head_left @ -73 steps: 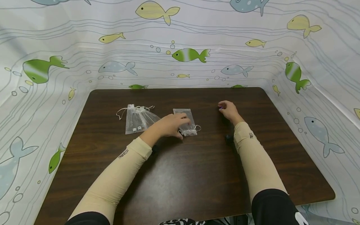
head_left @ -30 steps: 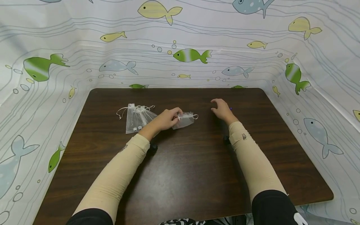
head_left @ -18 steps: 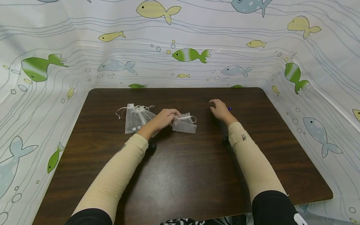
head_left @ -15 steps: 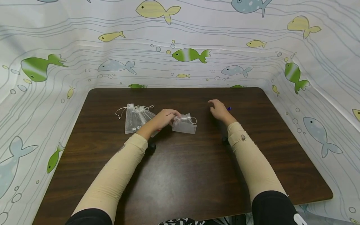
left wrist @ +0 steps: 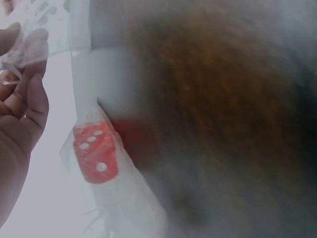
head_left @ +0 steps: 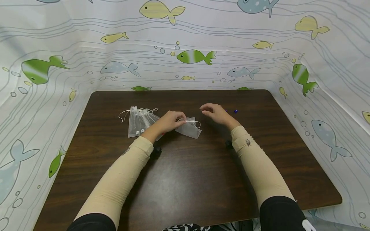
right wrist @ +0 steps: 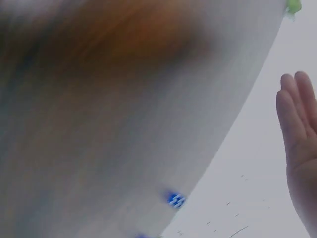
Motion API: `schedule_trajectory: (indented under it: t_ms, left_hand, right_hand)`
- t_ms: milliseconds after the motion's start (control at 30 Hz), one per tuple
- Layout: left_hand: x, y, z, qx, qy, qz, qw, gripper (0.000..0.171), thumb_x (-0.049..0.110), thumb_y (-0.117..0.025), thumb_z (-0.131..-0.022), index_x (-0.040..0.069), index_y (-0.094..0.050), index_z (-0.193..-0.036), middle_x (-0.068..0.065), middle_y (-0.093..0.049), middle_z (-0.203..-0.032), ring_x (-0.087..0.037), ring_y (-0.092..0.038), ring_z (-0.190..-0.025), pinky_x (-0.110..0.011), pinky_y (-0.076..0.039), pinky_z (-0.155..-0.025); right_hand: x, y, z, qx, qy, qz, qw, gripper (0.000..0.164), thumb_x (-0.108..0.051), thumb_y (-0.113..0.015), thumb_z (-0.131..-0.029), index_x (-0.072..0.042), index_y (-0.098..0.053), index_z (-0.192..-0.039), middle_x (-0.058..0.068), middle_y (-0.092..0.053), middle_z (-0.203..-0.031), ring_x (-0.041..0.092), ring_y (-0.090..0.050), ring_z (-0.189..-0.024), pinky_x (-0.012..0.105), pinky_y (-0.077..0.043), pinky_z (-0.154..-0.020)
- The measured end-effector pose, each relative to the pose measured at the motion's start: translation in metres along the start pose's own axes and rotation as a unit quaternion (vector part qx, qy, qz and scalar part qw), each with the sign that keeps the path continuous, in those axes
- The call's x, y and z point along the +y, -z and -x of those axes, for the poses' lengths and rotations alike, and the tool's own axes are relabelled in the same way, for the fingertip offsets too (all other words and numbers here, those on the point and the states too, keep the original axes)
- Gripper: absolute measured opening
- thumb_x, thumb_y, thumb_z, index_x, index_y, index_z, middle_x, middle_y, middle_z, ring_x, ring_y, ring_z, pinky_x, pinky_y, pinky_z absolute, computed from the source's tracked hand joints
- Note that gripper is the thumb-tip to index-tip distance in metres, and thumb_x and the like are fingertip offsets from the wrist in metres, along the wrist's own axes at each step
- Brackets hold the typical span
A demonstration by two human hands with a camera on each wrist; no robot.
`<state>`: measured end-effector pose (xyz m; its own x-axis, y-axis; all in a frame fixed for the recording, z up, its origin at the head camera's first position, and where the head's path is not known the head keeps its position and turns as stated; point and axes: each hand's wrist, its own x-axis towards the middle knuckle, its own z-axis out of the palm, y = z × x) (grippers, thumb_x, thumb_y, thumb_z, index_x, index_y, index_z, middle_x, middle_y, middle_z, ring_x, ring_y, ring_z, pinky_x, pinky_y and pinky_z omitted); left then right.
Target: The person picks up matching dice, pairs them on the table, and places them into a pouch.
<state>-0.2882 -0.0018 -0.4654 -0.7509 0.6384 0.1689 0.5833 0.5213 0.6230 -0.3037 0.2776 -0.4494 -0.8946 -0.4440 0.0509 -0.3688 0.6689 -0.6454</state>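
Note:
In the head view my left hand (head_left: 169, 122) pinches the drawstring end of a small sheer white pouch (head_left: 189, 130). Its thumb and fingers also show on the sheer fabric in the left wrist view. My right hand (head_left: 216, 114) is held to the right of this pouch, apart from it, fingers extended and holding nothing visible. Behind it on the table lies a small blue piece (head_left: 235, 111); white marks show on a blue piece (right wrist: 176, 200) in the right wrist view. A second blue piece (head_left: 226, 111) is mostly hidden by the hand.
Left of the left hand lie sheer drawstring pouches (head_left: 136, 123) with white dice (head_left: 143, 130) inside. A red die (left wrist: 95, 152) sits in a pouch beneath the left wrist. The brown table (head_left: 190, 179) meets a fish-print curtain (head_left: 162, 73) at its back edge.
The left hand has gathered up the pouch's drawstring end and turned the pouch. My right hand has let go of a blue piece and moved left toward the pouch, uncovering blue pieces.

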Motion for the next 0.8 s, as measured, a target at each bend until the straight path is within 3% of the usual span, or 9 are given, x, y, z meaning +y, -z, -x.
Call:
schedule_trajectory:
  t_ms: [233,467,633,800]
  left_hand:
    - [0.000,0.002,-0.001,0.005,-0.002,0.011,0.9999,0.009,0.020,-0.067,-0.101,0.012,-0.069,-0.102,-0.004,-0.072,-0.100,-0.022,-0.066,-0.099,-0.041,-0.052,-0.090]
    - [0.000,0.004,0.003,0.026,-0.011,0.038,0.9989,0.007,0.019,-0.070,-0.099,0.013,-0.068,-0.101,-0.003,-0.071,-0.098,-0.019,-0.061,-0.088,-0.039,-0.050,-0.083]
    - [-0.003,0.007,0.007,0.036,-0.018,0.040,0.9984,0.009,0.021,-0.071,-0.098,0.013,-0.067,-0.099,-0.002,-0.068,-0.090,-0.019,-0.055,-0.077,-0.036,-0.047,-0.075]
    - [-0.005,0.012,0.010,0.015,-0.012,0.028,0.9994,0.015,0.022,-0.073,-0.097,0.012,-0.063,-0.092,0.000,-0.063,-0.085,-0.016,-0.052,-0.072,-0.033,-0.044,-0.069]
  right_hand:
    - [-0.023,-0.009,-0.004,-0.068,0.073,-0.044,0.994,0.022,-0.013,-0.065,-0.101,-0.001,-0.070,-0.118,0.011,-0.070,-0.119,0.026,-0.063,-0.111,0.046,-0.050,-0.097]
    - [-0.034,-0.015,-0.003,-0.104,0.080,-0.051,0.990,0.009,-0.010,-0.071,-0.096,-0.005,-0.073,-0.103,0.006,-0.071,-0.102,0.022,-0.062,-0.089,0.037,-0.052,-0.080]
    - [-0.041,-0.019,-0.004,-0.099,0.090,-0.035,0.990,0.007,-0.011,-0.070,-0.097,-0.005,-0.073,-0.100,0.004,-0.070,-0.096,0.021,-0.059,-0.081,0.036,-0.051,-0.075]
    - [-0.043,-0.018,-0.003,-0.069,0.072,-0.026,0.995,0.005,-0.011,-0.070,-0.097,-0.007,-0.074,-0.097,0.003,-0.070,-0.092,0.018,-0.059,-0.080,0.035,-0.051,-0.076]
